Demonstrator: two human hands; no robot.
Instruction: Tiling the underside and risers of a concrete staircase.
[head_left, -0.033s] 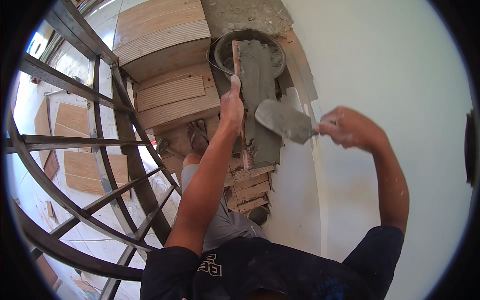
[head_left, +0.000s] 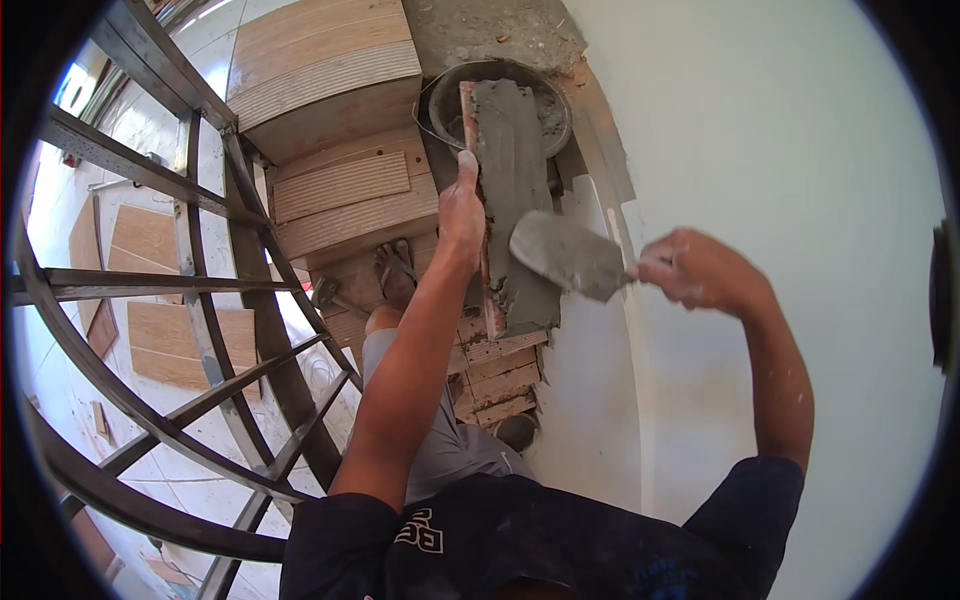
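My left hand point(head_left: 461, 215) grips the left edge of a long, narrow tile point(head_left: 495, 318), its thumb along the reddish rim. Wet grey mortar point(head_left: 512, 150) coats the tile's upper face and hangs ragged over the right and near edges. In my right hand point(head_left: 700, 268) is a trowel point(head_left: 570, 253), held by its handle. Its mortar-smeared blade reaches left over the right side of the coated tile; whether it touches the mortar I cannot tell. Beneath the tile's far end stands a round bucket point(head_left: 560, 105) with mortar inside, partly hidden.
Wood-patterned steps point(head_left: 330, 140) rise at the far left, with a loose ribbed tile strip point(head_left: 340, 187) on one tread. A curved metal railing point(head_left: 160, 285) runs along my left. Beyond it, cut tiles point(head_left: 190, 345) lie on a white floor. A pale wall point(head_left: 760, 130) borders my right.
The right hand and trowel have shifted slightly toward me. The left hand and the coated tile have barely moved.
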